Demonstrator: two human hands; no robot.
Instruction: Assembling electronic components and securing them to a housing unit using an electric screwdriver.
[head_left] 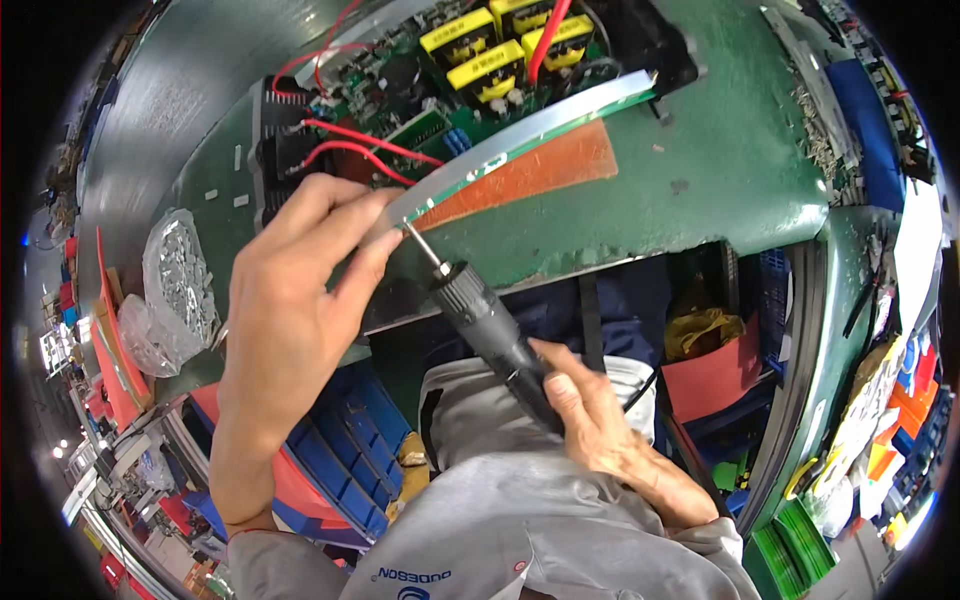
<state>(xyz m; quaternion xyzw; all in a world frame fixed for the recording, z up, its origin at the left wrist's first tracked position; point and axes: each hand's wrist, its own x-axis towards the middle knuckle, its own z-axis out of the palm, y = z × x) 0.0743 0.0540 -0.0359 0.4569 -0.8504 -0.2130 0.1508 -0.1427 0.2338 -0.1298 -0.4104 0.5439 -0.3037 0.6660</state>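
My right hand (pixel 590 415) is wrapped round a black electric screwdriver (pixel 490 335). Its bit reaches up and left to the near end of a long strip (pixel 520 140), pale on top with a green circuit board edge. My left hand (pixel 300 270) pinches that same end between thumb and fingers, right by the bit's tip. Behind the strip lies a green circuit board (pixel 400 85) with several yellow transformers (pixel 485 70) and red wires (pixel 365 140). An orange-brown sheet (pixel 540 175) shows under the strip. Whether a screw sits at the tip is too small to tell.
The green bench (pixel 740 190) ends just in front of me. A clear plastic bag of small parts (pixel 180 270) lies at the left. Blue bins (pixel 350 440) stand below at the left, a red bin (pixel 715 375) at the right. Metal strips (pixel 815 80) lie at the far right.
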